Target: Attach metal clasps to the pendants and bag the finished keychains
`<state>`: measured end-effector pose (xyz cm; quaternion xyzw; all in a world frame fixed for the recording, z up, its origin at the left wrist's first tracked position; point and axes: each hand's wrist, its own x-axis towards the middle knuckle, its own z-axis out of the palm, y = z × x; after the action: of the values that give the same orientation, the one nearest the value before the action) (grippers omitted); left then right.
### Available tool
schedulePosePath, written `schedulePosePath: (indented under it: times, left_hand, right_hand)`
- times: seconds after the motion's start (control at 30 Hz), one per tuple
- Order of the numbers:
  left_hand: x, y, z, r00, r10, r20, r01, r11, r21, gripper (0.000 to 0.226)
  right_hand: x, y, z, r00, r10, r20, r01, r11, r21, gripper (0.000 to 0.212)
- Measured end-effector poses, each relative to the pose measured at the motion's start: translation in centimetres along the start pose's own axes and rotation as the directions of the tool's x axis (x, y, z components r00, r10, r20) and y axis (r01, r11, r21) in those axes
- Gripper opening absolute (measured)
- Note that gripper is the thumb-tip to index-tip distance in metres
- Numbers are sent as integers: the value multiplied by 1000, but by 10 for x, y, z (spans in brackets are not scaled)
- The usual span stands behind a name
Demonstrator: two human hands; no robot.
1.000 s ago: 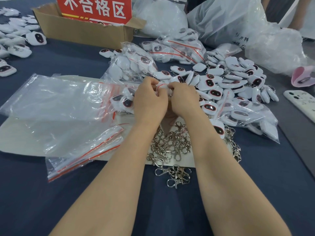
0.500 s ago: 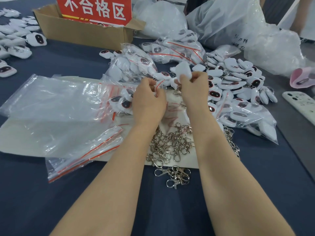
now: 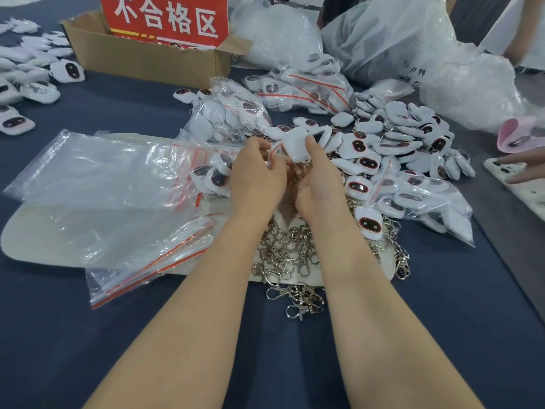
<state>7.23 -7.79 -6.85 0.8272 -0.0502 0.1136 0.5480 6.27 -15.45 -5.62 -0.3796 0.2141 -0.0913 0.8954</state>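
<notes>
Both hands are up over the middle of the table (image 3: 427,335) and close together. The right hand (image 3: 317,180) grips a white pendant (image 3: 295,143) between thumb and curled fingers, its plain back toward the camera, raised just above the heap. The left hand (image 3: 256,175) has curled fingers pinching the red-striped edge of what looks like a small bag (image 3: 273,150), touching the pendant's left side. Something metallic shows between the 2 palms, too small to tell what. The pile of metal clasps (image 3: 283,252) lies under the wrists on a white mat (image 3: 29,231), and a few loose clasps (image 3: 300,301) are off the mat's near edge on the blue cloth. The loose pendant heap (image 3: 398,149) is right of the hands, partly on clear plastic. The filled bags (image 3: 298,87) lie behind the hands. A flat stack of empty zip bags (image 3: 112,178) is left on the mat. A cardboard box (image 3: 147,59) with a red sign (image 3: 168,19) sits far left-centre. More pendants (image 3: 26,84) are at the far left edge. Big plastic sacks (image 3: 398,39) are at the back right. A phone (image 3: 516,187) at the right edge has another person's fingers (image 3: 528,162) touching it.
</notes>
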Motion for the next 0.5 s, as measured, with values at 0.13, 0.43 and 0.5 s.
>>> schedulePosePath:
  times: [0.13,0.43,0.5]
  left_hand:
    - [3,-1,-1,1000,-17,-9,17,1000,-25,17]
    - [3,-3,2,1000,3,-14,-3,1000,-4,19]
    - [2,-4,3,1000,-1,-10,1,1000,-10,19]
  right_hand:
    - [7,1,0,999,40,35,-43,997,70,43]
    - [6,-5,-10,982,59,179,-91,979,181,13]
    - [7,-5,-11,985,73,157,-95,986,140,12]
